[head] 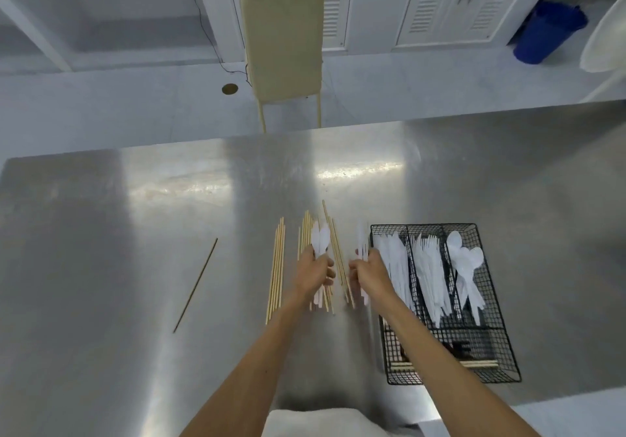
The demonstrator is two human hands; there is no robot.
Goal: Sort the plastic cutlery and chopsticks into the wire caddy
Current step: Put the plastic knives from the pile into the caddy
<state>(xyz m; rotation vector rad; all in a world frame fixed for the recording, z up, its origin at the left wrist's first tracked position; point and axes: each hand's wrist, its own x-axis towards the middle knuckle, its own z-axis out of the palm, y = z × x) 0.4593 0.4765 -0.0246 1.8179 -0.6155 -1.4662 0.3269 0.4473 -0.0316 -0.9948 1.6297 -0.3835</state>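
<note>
Hands are held side by side above the middle of the brushed steel surface point(135, 233). Several white plastic spoons point(320, 236) are gripped in the curled fingers of the left hand point(315, 272), with their bowls pointed away from the person. A few white plastic pieces point(362, 240) are pinched upright in the right hand point(367, 272); their kind cannot be told through the blur.

Pale wooden chopsticks point(277, 267) are laid lengthwise on the surface under and beside the left hand. One neat bundle is set just to its left, and looser sticks are spread beneath it and between the two hands. A single thin dark stick point(196, 284) is left well apart, further left, at a slant.

Just right of the right hand, the black wire caddy point(493, 301) is placed on the surface, and its near left corner is crossed by the right forearm. White plastic knives point(393, 267) are stacked in its left compartment, white plastic forks point(426, 267) in the middle one, and more white spoons point(464, 260) in the right one. A few wooden chopsticks point(481, 364) are laid across the near compartment.

Beyond the surface, a beige padded chair point(284, 40) and a blue bin point(548, 33) are seen on the floor.
</note>
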